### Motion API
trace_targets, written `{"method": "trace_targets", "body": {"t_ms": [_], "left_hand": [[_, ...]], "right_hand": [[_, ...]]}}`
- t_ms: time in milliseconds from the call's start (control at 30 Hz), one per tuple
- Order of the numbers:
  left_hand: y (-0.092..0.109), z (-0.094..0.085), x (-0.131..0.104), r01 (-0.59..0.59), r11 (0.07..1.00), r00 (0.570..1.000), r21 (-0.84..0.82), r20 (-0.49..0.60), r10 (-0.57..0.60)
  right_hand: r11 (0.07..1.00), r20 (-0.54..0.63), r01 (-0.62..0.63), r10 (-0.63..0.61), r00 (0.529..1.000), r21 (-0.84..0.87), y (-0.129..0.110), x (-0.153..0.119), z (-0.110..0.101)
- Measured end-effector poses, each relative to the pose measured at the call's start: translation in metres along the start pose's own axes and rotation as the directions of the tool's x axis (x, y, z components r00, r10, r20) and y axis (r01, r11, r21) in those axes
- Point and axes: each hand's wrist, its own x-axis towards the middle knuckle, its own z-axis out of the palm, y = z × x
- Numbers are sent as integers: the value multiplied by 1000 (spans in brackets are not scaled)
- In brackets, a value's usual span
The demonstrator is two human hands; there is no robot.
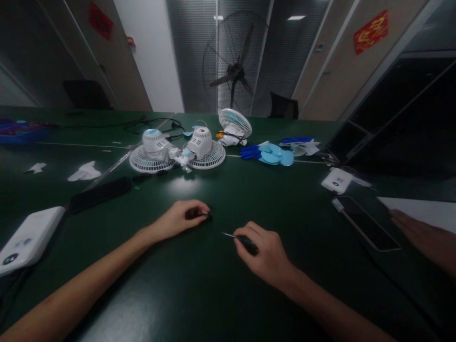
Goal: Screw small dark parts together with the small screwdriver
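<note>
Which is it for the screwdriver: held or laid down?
Held: the right grip has the screwdriver by its dark handle, thin shaft jutting out, tip apart from the left grip.

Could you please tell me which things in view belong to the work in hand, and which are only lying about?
Likely in the work:
screwdriver, in the right hand
small dark piece, in the left hand

Seemingly just lying about:
phone
blue gloves
light-blue fan blades
small white fans, untouched, perhaps related
</note>
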Motion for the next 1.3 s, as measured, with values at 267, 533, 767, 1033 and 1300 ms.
{"method": "trace_targets", "body": {"t_ms": [267,533,767,1033,1300], "left_hand": [[33,39,-14,-156,988,983,-3,98,155],[34,36,-14,-167,985,973,-51,153,173],[39,36,-14,-173,980,967,-94,175,188],[43,37,-14,-192,980,966,-54,167,199],[48,33,-13,-251,967,945,-28,210,252]], "right_hand": [[998,27,7,-5,1000,-62,2,0,3],[997,95,38,-32,995,-64,1,0,1],[997,107,75,-72,992,-16,0,1,-1],[997,64,61,-58,996,-43,-1,1,1],[996,25,68,-66,998,-63,0,0,1]]}}
